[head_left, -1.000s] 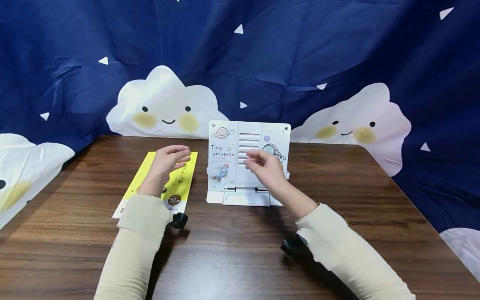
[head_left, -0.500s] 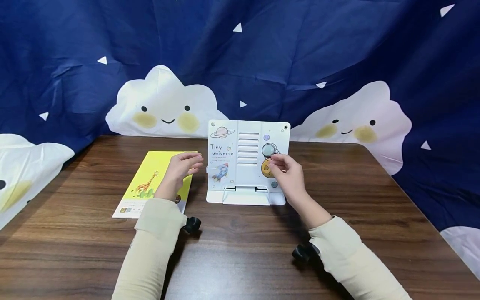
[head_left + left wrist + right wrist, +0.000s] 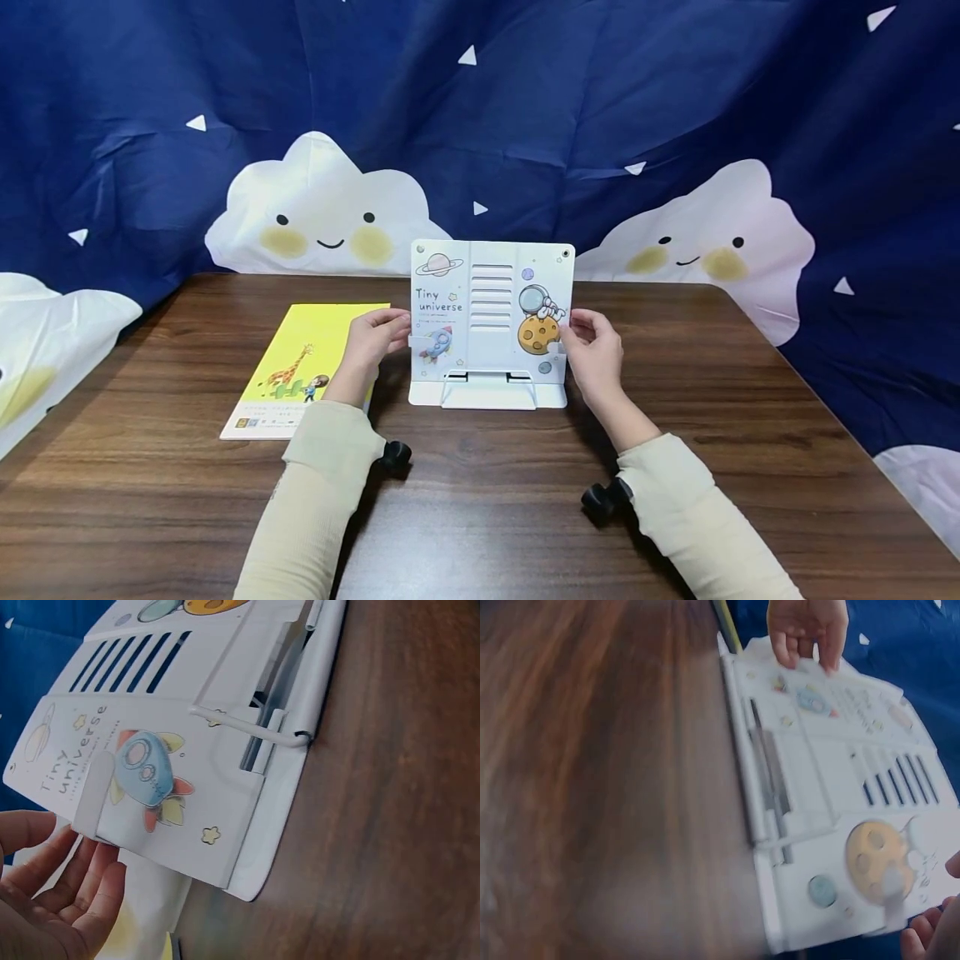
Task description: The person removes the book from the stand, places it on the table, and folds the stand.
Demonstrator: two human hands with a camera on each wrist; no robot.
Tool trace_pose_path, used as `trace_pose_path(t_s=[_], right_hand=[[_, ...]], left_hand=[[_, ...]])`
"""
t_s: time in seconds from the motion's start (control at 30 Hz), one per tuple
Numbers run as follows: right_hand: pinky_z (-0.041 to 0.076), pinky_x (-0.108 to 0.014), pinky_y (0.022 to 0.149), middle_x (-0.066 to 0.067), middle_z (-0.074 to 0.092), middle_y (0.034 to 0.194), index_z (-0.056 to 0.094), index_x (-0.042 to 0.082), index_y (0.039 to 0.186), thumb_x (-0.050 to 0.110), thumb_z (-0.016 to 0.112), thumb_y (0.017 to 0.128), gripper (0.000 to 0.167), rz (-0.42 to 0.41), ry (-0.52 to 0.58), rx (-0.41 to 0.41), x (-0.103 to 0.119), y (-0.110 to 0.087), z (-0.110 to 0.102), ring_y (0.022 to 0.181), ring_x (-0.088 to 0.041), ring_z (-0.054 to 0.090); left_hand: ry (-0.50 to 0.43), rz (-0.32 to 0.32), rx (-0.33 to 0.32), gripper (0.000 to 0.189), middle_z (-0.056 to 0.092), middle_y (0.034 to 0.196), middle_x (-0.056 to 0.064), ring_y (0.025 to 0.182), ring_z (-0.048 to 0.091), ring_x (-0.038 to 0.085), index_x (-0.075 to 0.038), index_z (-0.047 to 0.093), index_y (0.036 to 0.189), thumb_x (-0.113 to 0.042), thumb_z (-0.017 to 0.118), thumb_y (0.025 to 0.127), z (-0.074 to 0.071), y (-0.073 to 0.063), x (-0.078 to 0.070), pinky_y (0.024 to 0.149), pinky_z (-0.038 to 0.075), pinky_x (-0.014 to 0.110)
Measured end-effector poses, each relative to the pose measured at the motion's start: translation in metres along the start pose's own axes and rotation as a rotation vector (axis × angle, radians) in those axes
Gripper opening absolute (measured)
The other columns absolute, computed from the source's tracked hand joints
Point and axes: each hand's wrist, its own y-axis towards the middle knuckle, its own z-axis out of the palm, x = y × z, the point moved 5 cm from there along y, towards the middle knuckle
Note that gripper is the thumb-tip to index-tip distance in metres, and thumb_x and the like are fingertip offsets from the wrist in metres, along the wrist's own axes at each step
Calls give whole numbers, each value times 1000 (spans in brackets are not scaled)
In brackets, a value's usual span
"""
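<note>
A white metal book stand [image 3: 492,350], printed with "Tiny universe", a rocket and an astronaut, stands upright on the table. At its left edge is my left hand [image 3: 370,337], fingertips at the side clip [image 3: 94,795] in the left wrist view. My right hand [image 3: 596,354] is at the right edge, thumb and fingers apart beside the other clip [image 3: 556,347]. In the right wrist view only some fingers of it [image 3: 926,926] show at the lower right. A yellow book [image 3: 300,350] with a giraffe lies flat to the left, partly hidden by my left hand and sleeve.
The brown wooden table [image 3: 480,517] stretches out on all sides of the stand. Behind it hangs a dark blue curtain [image 3: 525,100] with smiling white clouds. A black wrist camera [image 3: 396,458] sits by the left sleeve, another [image 3: 600,504] by the right.
My right hand has moved from in front of the stand's face to its right edge. My left hand has shifted right, from above the yellow book to the stand's left edge.
</note>
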Motion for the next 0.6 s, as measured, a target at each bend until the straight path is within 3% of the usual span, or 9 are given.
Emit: trace_pose_path(t_s=[0.17, 0.3, 0.37, 0.6], right_hand=[[44, -23, 67, -17, 57, 92, 57, -6, 99, 4, 59, 79, 23, 41, -29, -25, -27, 6, 4, 80, -21, 51], [44, -19, 64, -8, 59, 88, 61, 1, 97, 15, 61, 79, 22, 6, -70, -47, -70, 24, 11, 77, -15, 51], [43, -18, 60, -4, 59, 85, 62, 4, 94, 17, 61, 79, 20, -5, -105, -62, -81, 30, 12, 74, -12, 51], [43, -27, 54, -12, 57, 81, 61, -4, 89, 8, 59, 79, 16, 113, -39, -64, -44, 18, 10, 74, -19, 48]], left_hand=[[21, 6, -3, 21, 59, 91, 10, 73, 57, 14, 2, 62, 96, -12, 61, 80, 0, 2, 6, 68, 49, 26], [11, 25, 4, 19, 58, 91, 12, 72, 57, 15, 3, 62, 95, -10, 60, 80, 1, 0, 5, 69, 49, 27], [1, 33, 6, 18, 58, 90, 12, 72, 57, 16, 3, 63, 94, -9, 60, 80, 2, -1, 5, 69, 49, 28], [-8, 54, -8, 15, 59, 90, 12, 72, 58, 16, 1, 65, 90, -7, 62, 79, 3, 6, 15, 68, 49, 28]])
